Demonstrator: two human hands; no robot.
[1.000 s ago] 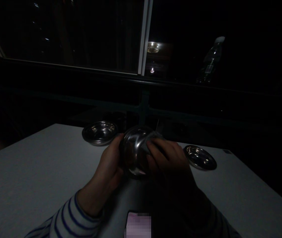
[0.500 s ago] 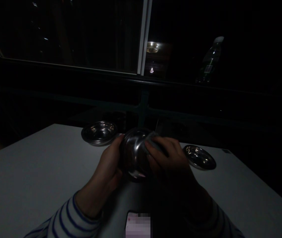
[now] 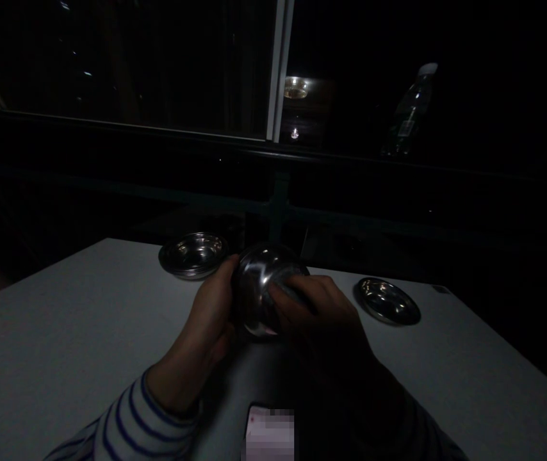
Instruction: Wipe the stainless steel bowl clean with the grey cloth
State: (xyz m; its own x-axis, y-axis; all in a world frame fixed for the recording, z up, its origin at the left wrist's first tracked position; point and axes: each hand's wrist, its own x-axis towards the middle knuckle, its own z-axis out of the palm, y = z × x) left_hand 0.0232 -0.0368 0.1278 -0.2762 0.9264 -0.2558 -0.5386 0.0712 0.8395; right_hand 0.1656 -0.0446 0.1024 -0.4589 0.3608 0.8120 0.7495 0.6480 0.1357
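Note:
A shiny metal bowl [image 3: 253, 288] is held up above the table, its rounded outside turned toward me. My left hand [image 3: 211, 310] is closed on the bowl's left rim, thumb at the top. My right hand [image 3: 321, 314] presses a grey cloth [image 3: 289, 289] against the bowl's outer surface on the right; the fingers cover most of the cloth. Behind my left hand stands a stack of metal bowls [image 3: 191, 272]. To the right of my right hand, one more metal bowl [image 3: 389, 302] rests on the table.
The white table [image 3: 95, 320] fills the lower view. A phone [image 3: 269, 432] lies near its front edge between my forearms. Beyond the table is a dark window with a pale frame [image 3: 277, 77], and a plastic bottle [image 3: 410, 112] stands at the back right.
My right hand has moved the cloth down and left across the bowl's outside, toward its middle. My left hand keeps its hold on the rim.

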